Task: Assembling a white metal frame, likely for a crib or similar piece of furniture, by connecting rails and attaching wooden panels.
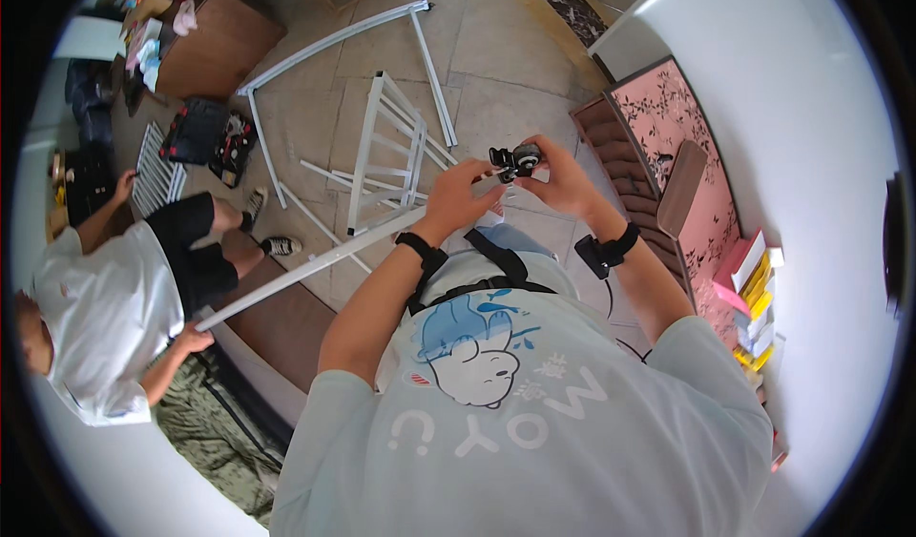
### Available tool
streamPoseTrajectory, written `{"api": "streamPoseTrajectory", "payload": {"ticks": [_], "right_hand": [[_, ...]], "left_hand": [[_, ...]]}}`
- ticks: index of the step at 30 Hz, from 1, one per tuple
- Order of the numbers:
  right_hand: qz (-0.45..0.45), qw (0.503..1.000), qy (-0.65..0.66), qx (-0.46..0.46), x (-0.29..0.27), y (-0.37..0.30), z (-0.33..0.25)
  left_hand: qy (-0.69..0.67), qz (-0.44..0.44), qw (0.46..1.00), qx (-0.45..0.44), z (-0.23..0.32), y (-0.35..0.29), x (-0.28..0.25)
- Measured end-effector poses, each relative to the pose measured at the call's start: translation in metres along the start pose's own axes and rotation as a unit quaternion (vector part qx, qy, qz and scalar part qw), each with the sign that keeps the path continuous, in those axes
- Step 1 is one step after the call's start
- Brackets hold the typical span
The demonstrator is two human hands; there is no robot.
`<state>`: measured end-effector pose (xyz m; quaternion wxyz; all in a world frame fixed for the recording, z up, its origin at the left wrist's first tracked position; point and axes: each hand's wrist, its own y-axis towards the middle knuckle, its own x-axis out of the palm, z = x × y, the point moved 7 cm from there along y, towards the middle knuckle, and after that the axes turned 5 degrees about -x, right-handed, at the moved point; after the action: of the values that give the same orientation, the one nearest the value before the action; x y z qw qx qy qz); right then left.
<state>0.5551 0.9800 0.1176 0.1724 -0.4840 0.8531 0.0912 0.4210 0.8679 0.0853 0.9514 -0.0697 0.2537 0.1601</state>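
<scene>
A long white metal pole (315,263) slants up from the lower left to my hands in the middle. My left hand (452,196) is closed around its near end. In my right hand (565,184) I grip a black caster wheel (525,158) with a dark bracket, held right at the pole's tip. Whether the caster is fixed to the pole or only touches it, I cannot tell. A co-worker's hand (195,337) grips the pole's far end on the left.
White metal frames (386,155) and loose bars (334,29) lie on the tiled floor ahead. A black toolbox (196,132) sits at the left near a wooden desk (219,46). To my right is a brown tufted seat (620,155) with a pink floral panel (668,108).
</scene>
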Motion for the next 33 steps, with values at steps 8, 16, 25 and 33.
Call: {"api": "streamPoseTrajectory", "payload": {"ticks": [8,16,25,33], "right_hand": [[-0.018,0.993,-0.118,0.009,0.003,0.011,-0.002],[-0.046,0.978,-0.203,-0.024,0.016,0.01,-0.018],[-0.025,0.969,-0.243,-0.022,0.024,0.006,-0.042],[-0.01,0.943,-0.332,0.03,0.042,0.016,-0.042]], "left_hand": [[-0.056,-0.029,0.995,-0.077,0.002,0.006,0.004],[-0.062,-0.03,0.996,-0.064,-0.018,0.006,0.006],[-0.055,-0.034,0.998,-0.008,-0.041,0.017,0.021],[-0.057,-0.079,0.995,-0.007,-0.036,0.016,0.015]]}}
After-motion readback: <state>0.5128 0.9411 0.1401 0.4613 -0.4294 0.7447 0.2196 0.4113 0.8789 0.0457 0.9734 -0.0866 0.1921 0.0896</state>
